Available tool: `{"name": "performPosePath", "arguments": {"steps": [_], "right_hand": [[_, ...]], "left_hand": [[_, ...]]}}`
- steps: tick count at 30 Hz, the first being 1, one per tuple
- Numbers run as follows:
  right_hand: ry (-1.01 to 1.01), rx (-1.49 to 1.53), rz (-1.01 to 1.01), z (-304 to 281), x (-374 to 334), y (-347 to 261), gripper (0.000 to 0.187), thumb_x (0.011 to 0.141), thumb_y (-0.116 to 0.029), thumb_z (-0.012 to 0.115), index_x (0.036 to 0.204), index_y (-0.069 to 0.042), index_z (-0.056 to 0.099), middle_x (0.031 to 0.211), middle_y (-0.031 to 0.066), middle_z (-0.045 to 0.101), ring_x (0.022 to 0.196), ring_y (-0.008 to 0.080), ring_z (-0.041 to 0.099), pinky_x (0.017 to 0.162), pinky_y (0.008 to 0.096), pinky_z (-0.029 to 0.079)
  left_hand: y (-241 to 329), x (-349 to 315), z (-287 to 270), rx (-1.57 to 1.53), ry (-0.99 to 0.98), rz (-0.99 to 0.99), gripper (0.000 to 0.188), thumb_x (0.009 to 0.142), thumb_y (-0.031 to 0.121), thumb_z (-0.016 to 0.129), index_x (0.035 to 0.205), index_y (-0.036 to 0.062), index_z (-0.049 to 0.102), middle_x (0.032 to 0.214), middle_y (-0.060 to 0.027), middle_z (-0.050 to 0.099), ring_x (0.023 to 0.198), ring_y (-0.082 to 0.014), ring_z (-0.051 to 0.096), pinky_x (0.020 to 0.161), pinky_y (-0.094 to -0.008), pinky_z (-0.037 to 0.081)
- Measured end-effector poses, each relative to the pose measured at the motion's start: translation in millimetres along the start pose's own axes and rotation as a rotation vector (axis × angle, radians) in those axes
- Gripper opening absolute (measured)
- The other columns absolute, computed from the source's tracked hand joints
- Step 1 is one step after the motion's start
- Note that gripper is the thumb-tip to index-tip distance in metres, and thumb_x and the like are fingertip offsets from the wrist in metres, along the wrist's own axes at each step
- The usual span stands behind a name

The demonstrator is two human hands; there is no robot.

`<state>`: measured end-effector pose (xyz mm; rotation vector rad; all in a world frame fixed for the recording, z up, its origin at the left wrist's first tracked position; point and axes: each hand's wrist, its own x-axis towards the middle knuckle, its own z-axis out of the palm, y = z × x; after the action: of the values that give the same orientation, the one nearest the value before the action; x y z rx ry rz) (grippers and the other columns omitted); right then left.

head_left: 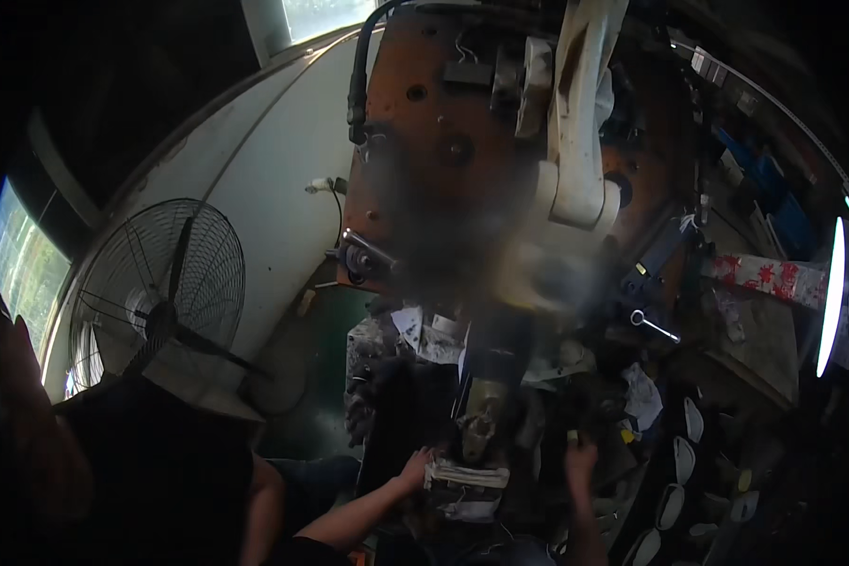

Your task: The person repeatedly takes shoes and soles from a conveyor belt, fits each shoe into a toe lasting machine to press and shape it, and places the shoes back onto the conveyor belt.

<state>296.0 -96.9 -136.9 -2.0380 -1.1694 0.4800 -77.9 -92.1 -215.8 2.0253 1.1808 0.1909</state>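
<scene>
My left hand (415,468) reaches in from the lower left, its fingers against the left end of a pale, layered block (468,474). The fingers seem to grip that end, though the dim light hides their tips. Just beyond the block stands a worn, brass-coloured metal fitting (479,429) below a dark cylinder (500,351). To the right, my right hand (581,458) is closed, with a small pale piece (573,437) at its fingertips. Its exact kind is too small to make out. A dark blur covers the middle of the view above the cylinder.
A heavy pale machine arm (580,123) hangs over a rust-brown plate (415,57). A caged fan (160,292) stands at left, near another person's arm (264,505). Rags (429,335), a ring-ended tool (653,325) and several pale oval pieces (671,507) lie around.
</scene>
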Motion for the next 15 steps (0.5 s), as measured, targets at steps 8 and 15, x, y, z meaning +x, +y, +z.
{"name": "performPosePath", "arguments": {"steps": [8,15], "right_hand": [[0.056,0.399,-0.070,-72.0,7.8,-115.5,0.024,0.093,-0.004,0.046,0.109,0.004,0.062,0.104,0.0100,0.066,0.093,0.0142,0.060,0.083,0.0262,0.047],[0.016,0.975,-1.238,-267.2,-15.5,-248.4,0.049,0.094,-0.040,0.040,0.111,0.003,0.054,0.096,0.0245,0.059,0.085,0.0341,0.058,0.075,0.0410,0.049]], "left_hand": [[35.7,-18.0,-36.8,-0.241,0.031,0.013,0.048,0.062,0.016,0.078,0.105,0.0020,0.060,0.093,-0.0194,0.067,0.091,-0.0375,0.063,0.074,-0.0409,0.052],[88.4,-87.7,-130.1,-0.327,0.278,-0.399,0.047,0.063,0.012,0.083,0.104,0.0000,0.064,0.080,-0.0046,0.065,0.074,-0.0118,0.059,0.070,-0.0292,0.051]]}}
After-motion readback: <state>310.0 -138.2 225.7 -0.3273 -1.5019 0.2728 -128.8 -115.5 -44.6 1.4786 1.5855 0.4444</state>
